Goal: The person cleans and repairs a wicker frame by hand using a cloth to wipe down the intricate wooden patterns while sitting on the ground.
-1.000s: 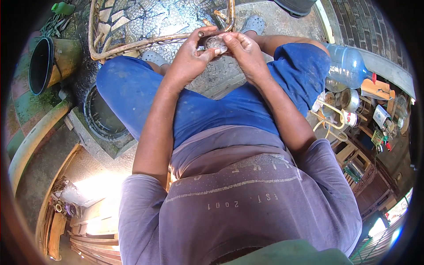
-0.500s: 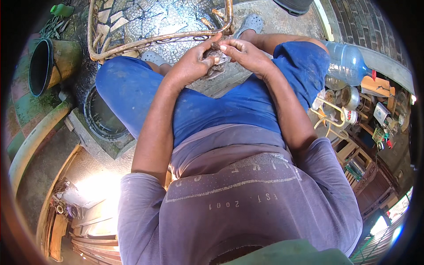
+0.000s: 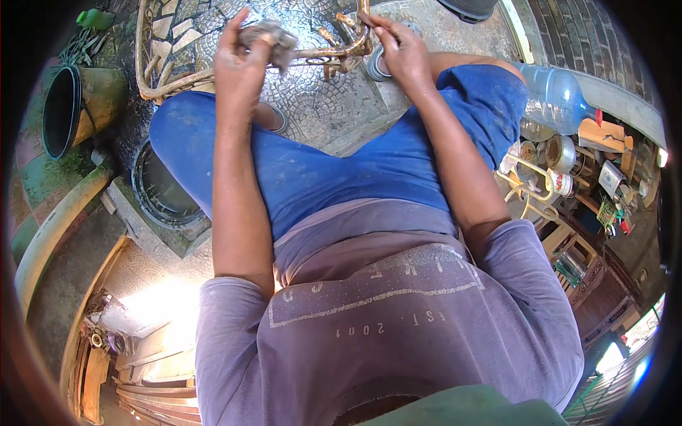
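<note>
A rusty metal tube frame (image 3: 186, 83) with peeling, brownish paint stands in front of my knees, its upper part cut off by the top of the view. My left hand (image 3: 240, 74) is raised over its near bar and closed on a crumpled grey rag (image 3: 278, 47), which is smeared by motion. At the frame's right corner, my right hand (image 3: 403, 58) has its thumb and fingertips closed around the upright tube. Short rusty stubs stick out beside that corner.
A black bucket (image 3: 62, 112) lies tipped at the left, near a round basin (image 3: 167, 192) of dark water. Large blue water bottles (image 3: 558, 96) lie by my right knee, with pots and clutter behind. A dark tub (image 3: 469, 8) stands at the top right. Patterned paving (image 3: 312, 106) lies between my legs.
My hands have parted. The left one has gone up and left with the rag, while the right one has moved up and right to the frame's corner. The frame has shifted slightly left.
</note>
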Demonstrator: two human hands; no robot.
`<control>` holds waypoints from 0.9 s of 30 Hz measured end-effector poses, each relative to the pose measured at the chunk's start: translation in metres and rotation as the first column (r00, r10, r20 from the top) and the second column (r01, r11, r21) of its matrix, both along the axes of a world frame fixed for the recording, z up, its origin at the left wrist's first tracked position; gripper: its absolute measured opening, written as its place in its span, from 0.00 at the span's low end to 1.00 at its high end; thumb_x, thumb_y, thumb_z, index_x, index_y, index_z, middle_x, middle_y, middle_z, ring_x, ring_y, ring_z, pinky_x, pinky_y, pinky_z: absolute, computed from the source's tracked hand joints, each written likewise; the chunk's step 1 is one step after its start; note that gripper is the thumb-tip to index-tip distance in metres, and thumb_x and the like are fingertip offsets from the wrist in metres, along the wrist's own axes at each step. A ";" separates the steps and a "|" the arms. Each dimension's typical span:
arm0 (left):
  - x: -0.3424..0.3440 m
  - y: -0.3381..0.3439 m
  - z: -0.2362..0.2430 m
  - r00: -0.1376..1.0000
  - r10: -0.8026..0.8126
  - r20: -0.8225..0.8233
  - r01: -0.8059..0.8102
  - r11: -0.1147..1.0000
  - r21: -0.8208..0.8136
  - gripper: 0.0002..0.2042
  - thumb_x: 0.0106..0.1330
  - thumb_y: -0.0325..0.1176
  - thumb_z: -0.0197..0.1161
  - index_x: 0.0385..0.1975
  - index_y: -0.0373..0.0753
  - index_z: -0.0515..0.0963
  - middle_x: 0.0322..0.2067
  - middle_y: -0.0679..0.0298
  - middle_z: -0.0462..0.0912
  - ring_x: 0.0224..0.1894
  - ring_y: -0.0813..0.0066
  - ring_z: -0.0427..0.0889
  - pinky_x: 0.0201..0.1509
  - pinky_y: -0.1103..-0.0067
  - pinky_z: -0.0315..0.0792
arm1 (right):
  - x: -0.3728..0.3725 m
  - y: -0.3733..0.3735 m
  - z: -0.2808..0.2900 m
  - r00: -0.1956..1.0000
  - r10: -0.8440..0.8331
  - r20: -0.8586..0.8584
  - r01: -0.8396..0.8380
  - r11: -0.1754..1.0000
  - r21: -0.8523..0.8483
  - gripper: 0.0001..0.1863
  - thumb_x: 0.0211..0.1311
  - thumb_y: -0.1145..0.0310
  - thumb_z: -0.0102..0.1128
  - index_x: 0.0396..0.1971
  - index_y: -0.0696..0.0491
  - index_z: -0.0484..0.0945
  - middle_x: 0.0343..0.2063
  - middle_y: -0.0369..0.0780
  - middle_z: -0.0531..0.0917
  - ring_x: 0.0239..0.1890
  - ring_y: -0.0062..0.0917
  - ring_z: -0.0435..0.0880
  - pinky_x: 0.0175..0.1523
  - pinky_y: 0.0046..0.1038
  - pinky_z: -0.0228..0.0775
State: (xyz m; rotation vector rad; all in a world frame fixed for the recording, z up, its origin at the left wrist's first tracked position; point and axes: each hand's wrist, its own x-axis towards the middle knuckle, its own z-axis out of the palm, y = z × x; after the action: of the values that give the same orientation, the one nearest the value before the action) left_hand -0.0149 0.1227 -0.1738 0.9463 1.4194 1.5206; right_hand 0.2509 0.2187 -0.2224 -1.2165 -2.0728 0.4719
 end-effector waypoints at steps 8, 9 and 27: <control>-0.021 0.026 -0.039 0.799 0.367 -0.476 -0.393 0.918 0.047 0.24 0.58 0.26 0.63 0.58 0.33 0.75 0.46 0.52 0.79 0.48 0.57 0.80 0.57 0.68 0.73 | -0.015 -0.047 0.028 0.982 0.051 0.181 -0.044 0.998 -0.042 0.18 0.64 0.76 0.63 0.52 0.42 0.85 0.26 0.45 0.78 0.33 0.41 0.82 0.40 0.41 0.74; -0.017 0.027 -0.042 0.781 0.355 -0.514 -0.401 0.916 0.024 0.24 0.58 0.26 0.63 0.57 0.33 0.75 0.47 0.52 0.79 0.48 0.57 0.80 0.57 0.67 0.73 | -0.015 -0.038 0.030 0.967 0.022 0.253 -0.016 0.999 -0.028 0.17 0.64 0.75 0.63 0.51 0.43 0.85 0.28 0.45 0.79 0.33 0.42 0.82 0.41 0.41 0.74; -0.012 0.031 -0.053 0.637 0.301 -0.710 -0.398 0.917 0.033 0.25 0.57 0.27 0.61 0.58 0.32 0.74 0.47 0.48 0.79 0.51 0.50 0.79 0.60 0.61 0.71 | -0.021 -0.043 0.016 0.980 0.035 0.196 -0.028 0.999 -0.039 0.15 0.67 0.71 0.61 0.52 0.46 0.84 0.39 0.46 0.86 0.41 0.42 0.86 0.44 0.39 0.78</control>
State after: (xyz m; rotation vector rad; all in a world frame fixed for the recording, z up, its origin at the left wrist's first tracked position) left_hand -0.0267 0.1541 -0.2273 1.3086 2.3482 1.3497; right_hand 0.2304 0.1753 -0.2062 -1.2981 -2.2620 0.4187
